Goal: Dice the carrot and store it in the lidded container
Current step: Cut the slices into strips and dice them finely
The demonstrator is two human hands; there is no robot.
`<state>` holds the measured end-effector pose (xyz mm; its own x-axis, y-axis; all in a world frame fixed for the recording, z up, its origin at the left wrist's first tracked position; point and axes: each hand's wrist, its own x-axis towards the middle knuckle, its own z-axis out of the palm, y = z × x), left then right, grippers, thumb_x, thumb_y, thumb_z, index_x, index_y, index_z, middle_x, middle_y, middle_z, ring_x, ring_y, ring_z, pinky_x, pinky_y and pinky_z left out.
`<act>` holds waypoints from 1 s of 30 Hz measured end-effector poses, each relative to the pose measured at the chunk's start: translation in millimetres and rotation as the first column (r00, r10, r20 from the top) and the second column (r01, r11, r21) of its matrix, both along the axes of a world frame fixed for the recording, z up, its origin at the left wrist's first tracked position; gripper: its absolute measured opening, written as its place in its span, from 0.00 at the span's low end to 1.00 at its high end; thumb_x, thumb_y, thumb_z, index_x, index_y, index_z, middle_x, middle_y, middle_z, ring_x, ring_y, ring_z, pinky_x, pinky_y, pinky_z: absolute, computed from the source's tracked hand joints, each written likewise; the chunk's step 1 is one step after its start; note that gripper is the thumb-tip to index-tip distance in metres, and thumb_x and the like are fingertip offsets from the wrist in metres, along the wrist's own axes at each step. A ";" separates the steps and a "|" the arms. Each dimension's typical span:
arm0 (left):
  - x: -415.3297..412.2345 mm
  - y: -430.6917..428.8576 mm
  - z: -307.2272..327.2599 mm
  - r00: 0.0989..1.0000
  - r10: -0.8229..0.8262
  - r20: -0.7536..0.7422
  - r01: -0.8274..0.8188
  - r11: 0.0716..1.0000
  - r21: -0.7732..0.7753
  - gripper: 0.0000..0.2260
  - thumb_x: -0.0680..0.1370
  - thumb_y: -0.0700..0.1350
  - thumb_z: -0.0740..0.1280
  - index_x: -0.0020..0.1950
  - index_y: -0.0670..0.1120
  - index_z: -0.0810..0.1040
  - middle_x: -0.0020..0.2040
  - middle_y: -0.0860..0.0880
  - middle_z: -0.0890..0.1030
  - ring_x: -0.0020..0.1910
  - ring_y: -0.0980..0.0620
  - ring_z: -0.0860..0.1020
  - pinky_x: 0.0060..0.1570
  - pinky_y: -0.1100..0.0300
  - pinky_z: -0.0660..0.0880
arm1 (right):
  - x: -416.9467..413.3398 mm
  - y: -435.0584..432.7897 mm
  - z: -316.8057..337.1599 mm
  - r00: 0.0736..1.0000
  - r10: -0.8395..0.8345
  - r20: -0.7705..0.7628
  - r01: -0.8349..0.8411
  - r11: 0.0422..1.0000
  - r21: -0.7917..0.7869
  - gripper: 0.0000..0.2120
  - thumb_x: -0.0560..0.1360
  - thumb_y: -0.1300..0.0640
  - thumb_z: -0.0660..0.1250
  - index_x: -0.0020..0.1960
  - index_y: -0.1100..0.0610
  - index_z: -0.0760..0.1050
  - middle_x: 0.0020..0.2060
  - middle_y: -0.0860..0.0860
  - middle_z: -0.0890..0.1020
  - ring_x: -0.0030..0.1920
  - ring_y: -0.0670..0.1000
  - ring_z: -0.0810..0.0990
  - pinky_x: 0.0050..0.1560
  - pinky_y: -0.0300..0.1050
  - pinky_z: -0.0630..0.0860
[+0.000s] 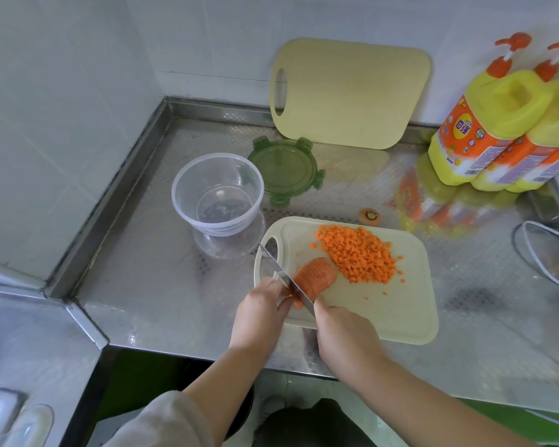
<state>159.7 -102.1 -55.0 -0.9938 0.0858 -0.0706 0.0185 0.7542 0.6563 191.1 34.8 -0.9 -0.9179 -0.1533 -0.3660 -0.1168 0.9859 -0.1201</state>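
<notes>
Left hand [261, 305] holds carrot [317, 276] | right hand [346, 333] seemingly grips knife [279, 271]

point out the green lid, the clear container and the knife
green lid [283, 167], head view, middle of its top face
clear container [188, 188], head view, inner left wall
knife [279, 269], head view, middle of the blade

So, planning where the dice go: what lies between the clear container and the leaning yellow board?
The green lid lies flat on the counter there, seen in the head view.
</notes>
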 end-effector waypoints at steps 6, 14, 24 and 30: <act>0.8 0.3 2.1 1.000 0.020 0.011 -0.020 0.999 0.025 0.02 0.76 0.45 0.69 0.46 0.47 0.81 0.45 0.52 0.78 0.41 0.52 0.76 0.37 0.64 0.65 | -3.4 -3.5 -11.0 0.999 -0.010 0.032 0.009 1.000 0.018 0.12 0.79 0.60 0.59 0.62 0.56 0.65 0.49 0.52 0.79 0.47 0.53 0.81 0.36 0.43 0.67; -0.9 0.7 2.1 1.000 -0.004 0.019 0.004 1.000 0.025 0.02 0.76 0.45 0.68 0.46 0.49 0.80 0.43 0.58 0.72 0.40 0.58 0.72 0.37 0.68 0.62 | -5.2 8.8 3.9 1.000 -0.018 0.009 0.019 0.995 -0.094 0.06 0.79 0.61 0.56 0.55 0.54 0.66 0.32 0.46 0.64 0.32 0.50 0.68 0.28 0.40 0.58; -20.7 -7.8 11.5 0.986 -0.127 0.110 0.121 0.991 0.058 0.06 0.75 0.44 0.70 0.51 0.46 0.79 0.50 0.53 0.77 0.47 0.52 0.79 0.49 0.56 0.75 | -21.1 63.0 35.7 0.967 -0.234 -0.097 0.207 0.952 -0.225 0.04 0.81 0.53 0.55 0.49 0.53 0.63 0.38 0.51 0.73 0.46 0.57 0.78 0.37 0.45 0.63; -54.2 17.9 43.1 0.922 -0.323 0.214 0.373 0.890 -0.262 0.27 0.75 0.57 0.65 0.73 0.55 0.62 0.68 0.53 0.64 0.67 0.50 0.67 0.60 0.52 0.70 | -24.6 86.4 33.9 0.938 -0.335 -0.091 0.310 0.926 -0.216 0.04 0.80 0.55 0.55 0.49 0.55 0.65 0.35 0.50 0.72 0.46 0.58 0.77 0.37 0.43 0.59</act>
